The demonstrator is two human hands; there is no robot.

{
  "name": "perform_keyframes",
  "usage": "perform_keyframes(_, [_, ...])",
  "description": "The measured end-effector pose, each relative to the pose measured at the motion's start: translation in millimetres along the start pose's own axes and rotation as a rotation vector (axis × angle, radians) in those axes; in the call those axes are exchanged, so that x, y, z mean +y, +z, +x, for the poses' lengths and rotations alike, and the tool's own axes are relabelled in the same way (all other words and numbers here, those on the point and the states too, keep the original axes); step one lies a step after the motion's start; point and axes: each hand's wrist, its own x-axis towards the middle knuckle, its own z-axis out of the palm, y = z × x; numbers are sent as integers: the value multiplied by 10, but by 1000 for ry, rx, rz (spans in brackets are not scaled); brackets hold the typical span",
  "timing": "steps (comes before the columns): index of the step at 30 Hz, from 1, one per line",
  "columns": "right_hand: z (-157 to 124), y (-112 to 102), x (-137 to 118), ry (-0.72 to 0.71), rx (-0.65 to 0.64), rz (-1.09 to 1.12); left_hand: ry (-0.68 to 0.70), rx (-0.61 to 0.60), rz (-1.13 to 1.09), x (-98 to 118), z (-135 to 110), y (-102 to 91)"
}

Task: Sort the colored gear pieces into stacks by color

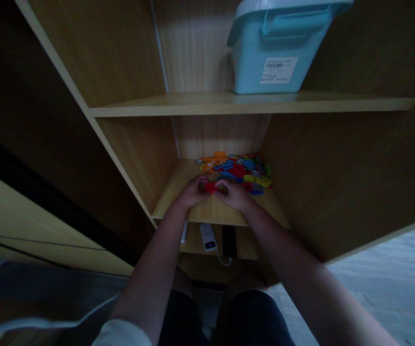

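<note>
- At the middle of the clock, a small red plastic piece is squeezed from two sides.
- At nine o'clock, the left hand pinches it with thumb and fingers.
- At three o'clock, the right hand pinches its other side.
- Below is a light wooden shelf; I cannot tell if the red piece touches it.
- Near two o'clock, a messy pile of bright plastic pieces lies on that shelf.
- At six o'clock, a white gadget with a dark screen lies beside a flat black slab.
- High up near one o'clock sits a light blue plastic tub.
</note>
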Motion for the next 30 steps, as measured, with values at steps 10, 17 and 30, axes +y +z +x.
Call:
perform_keyframes(10, [-50,-211,-268,251,308,-411,-14,11,-48,-52,16,23])
perform_keyframes(17, [-133,-186,-353,633,360,-713,9,34,-56,-104,15,31])
perform_keyframes(30, [-139,-127,-184,508,464,-617,-17,69,-63,-70,23,22])
